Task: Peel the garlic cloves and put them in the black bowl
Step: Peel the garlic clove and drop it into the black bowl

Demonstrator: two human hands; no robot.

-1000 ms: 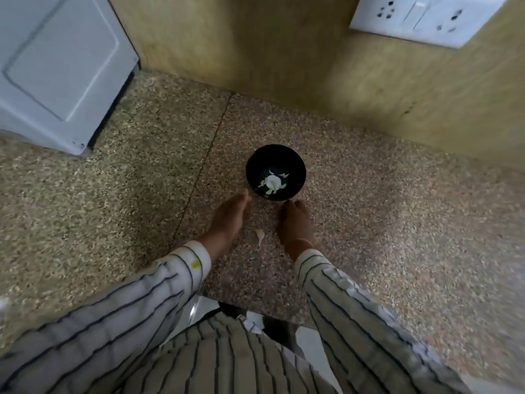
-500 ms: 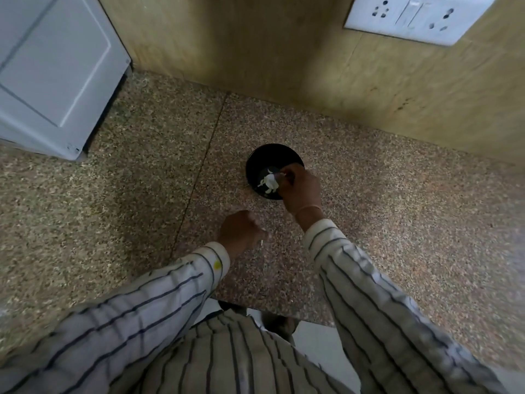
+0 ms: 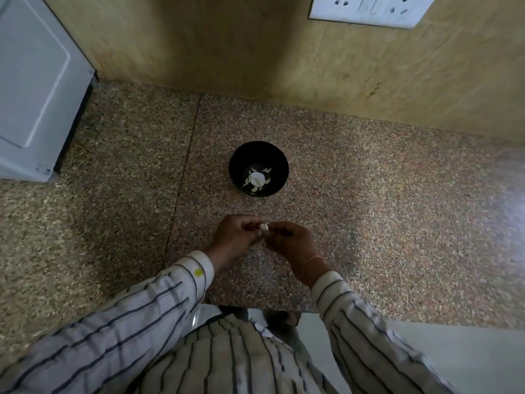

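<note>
Pinching one garlic clove [image 3: 264, 226] between them, the left grip [image 3: 237, 237] and right grip [image 3: 291, 243] meet fingertip to fingertip over the desk [image 3: 369, 194], near the black bowl [image 3: 279, 166] but apart from it; pale garlic pieces [image 3: 257, 177] lie inside the bowl.

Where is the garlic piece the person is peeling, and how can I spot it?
Find the speckled stone counter, then the black bowl in its middle. Nearer the person, the left hand and right hand meet, pinching a small white garlic clove between them. Unlike the white pieces in the bowl, it is held in fingers.
</note>
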